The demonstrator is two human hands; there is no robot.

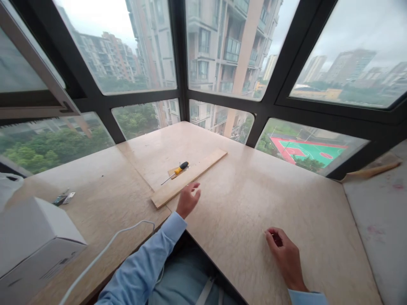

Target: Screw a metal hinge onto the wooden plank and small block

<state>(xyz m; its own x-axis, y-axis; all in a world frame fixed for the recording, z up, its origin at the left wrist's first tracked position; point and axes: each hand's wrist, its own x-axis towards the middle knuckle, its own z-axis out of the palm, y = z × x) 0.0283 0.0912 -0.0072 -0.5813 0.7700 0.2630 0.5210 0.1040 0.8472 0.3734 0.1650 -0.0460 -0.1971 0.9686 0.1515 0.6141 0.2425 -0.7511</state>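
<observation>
The left hand is held over the near edge of the board, its forearm stretched forward from the near left. Its fingers are curled loosely, with thumb and forefinger parted; whether the board is touched cannot be told. The right hand is held to the near right, well apart from the board, its fingers bent and its thumb and forefinger tips pressed together; whether anything small is pinched cannot be made out. Beyond the board, a screwdriver is seen on the table.
</observation>
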